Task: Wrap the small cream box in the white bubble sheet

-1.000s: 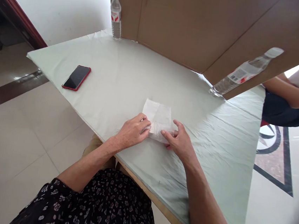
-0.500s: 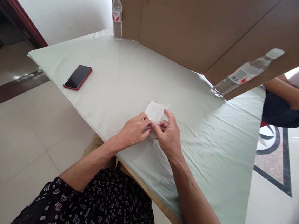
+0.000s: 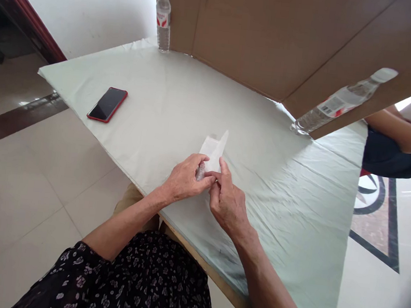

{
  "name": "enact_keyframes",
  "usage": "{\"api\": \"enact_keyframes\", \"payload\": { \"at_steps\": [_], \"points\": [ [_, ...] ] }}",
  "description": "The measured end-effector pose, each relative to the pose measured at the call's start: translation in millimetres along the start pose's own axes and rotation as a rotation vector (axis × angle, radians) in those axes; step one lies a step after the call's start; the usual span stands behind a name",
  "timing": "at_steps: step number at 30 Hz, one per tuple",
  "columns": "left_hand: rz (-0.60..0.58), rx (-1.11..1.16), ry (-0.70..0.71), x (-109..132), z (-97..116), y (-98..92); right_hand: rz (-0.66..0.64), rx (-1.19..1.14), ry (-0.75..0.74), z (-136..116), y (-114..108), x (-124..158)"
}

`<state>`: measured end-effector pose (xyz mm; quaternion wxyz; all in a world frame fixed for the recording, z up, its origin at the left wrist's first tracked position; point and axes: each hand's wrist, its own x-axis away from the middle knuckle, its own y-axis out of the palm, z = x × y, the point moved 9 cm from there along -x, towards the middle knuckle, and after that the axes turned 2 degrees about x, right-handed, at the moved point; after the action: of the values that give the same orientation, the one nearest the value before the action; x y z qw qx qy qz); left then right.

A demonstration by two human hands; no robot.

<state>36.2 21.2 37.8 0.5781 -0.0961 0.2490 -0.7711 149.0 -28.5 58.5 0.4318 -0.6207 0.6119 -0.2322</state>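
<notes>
A small white, thin sheet [image 3: 213, 150], like paper or film, lies on the cloth-covered table between my hands, with one narrow flap standing up on its right side. My left hand [image 3: 188, 175] curls around a clear, crinkled plastic piece [image 3: 200, 171] at the sheet's near end; its exact kind is hard to make out. My right hand [image 3: 229, 197] is bent at the sheet's near right edge, its index finger touching my left thumb. Those fingers partly hide the sheet's lower end.
A phone in a red case [image 3: 107, 105] lies to the left. One water bottle [image 3: 164, 18] stands at the back left, another [image 3: 341, 103] at the right, both by a tall brown cardboard panel [image 3: 246, 37]. Behind it at right, a person's arm [image 3: 400, 131] shows.
A flap of the white sheet has come up on the right. My right hand has turned and shifted slightly down, and my left thumb now reaches toward it.
</notes>
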Motion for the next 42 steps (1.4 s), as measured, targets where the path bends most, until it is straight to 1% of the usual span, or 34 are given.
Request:
{"api": "enact_keyframes", "payload": {
  "at_steps": [2, 5, 6, 8, 10, 11, 15, 16, 18, 20, 21, 22, 25, 26, 28, 31, 35, 39, 42],
  "points": [
    [0.043, -0.056, 0.012, 0.1, 2.3, 0.4, -0.03, -0.033, -0.001, 3.4, 0.9, -1.3],
    [0.069, -0.105, 0.03, 1.3, 3.7, 2.5, -0.067, -0.182, 0.032, 14.9, 0.5, -5.5],
    [0.068, -0.115, 0.035, 1.6, 3.9, 3.2, -0.051, -0.232, 0.047, 19.6, -1.8, -7.9],
    [0.056, -0.123, 0.039, 2.0, 4.0, 4.3, 0.033, -0.289, 0.074, 28.9, -9.5, -14.3],
    [0.047, -0.128, 0.042, 2.1, 4.6, 4.7, 0.102, -0.274, 0.077, 34.4, -14.2, -22.3],
    [0.045, -0.134, 0.043, 2.0, 5.2, 4.7, 0.105, -0.249, 0.063, 34.6, -13.2, -26.9],
    [0.041, -0.173, 0.051, 1.5, 8.3, 4.8, 0.007, -0.182, -0.019, 29.5, 1.2, -41.7],
    [0.03, -0.186, 0.052, 1.2, 8.7, 5.6, 0.02, -0.194, -0.019, 30.9, 0.5, -43.6],
    [0.0, -0.215, 0.055, 0.7, 8.8, 8.1, 0.117, -0.244, 0.029, 40.6, -8.7, -44.9],
    [-0.025, -0.234, 0.059, 0.3, 8.5, 10.0, 0.225, -0.296, 0.117, 57.6, -19.5, -43.6],
    [-0.029, -0.237, 0.062, 0.1, 8.4, 10.4, 0.241, -0.319, 0.173, 67.4, -21.1, -43.2],
    [-0.028, -0.235, 0.065, 0.1, 8.3, 10.4, 0.22, -0.35, 0.238, 77.5, -18.7, -43.4],
    [-0.011, -0.229, 0.071, 0.4, 7.4, 9.7, 0.043, -0.506, 0.442, 100.9, 3.9, -45.5],
    [-0.008, -0.226, 0.073, 0.6, 7.0, 9.8, -0.007, -0.561, 0.494, 104.3, 11.8, -46.8],
    [-0.009, -0.218, 0.079, 1.0, 6.3, 10.4, -0.054, -0.639, 0.554, 105.4, 22.7, -52.6],
    [-0.01, -0.218, 0.096, 2.1, 6.9, 10.9, -0.08, -0.709, 0.566, 99.3, 33.0, -67.0],
    [0.003, -0.272, 0.103, 4.4, 8.1, 11.2, -0.123, -0.746, 0.523, 91.0, 40.9, -85.1],
    [0.048, -0.364, 0.194, 7.6, 16.9, 11.0, -0.171, -0.742, 0.48, 87.8, 46.0, -93.7],
    [0.009, -0.389, 0.25, 7.8, 20.0, 15.2, -0.151, -0.768, 0.449, 85.9, 45.8, -95.7]
  ]
}}
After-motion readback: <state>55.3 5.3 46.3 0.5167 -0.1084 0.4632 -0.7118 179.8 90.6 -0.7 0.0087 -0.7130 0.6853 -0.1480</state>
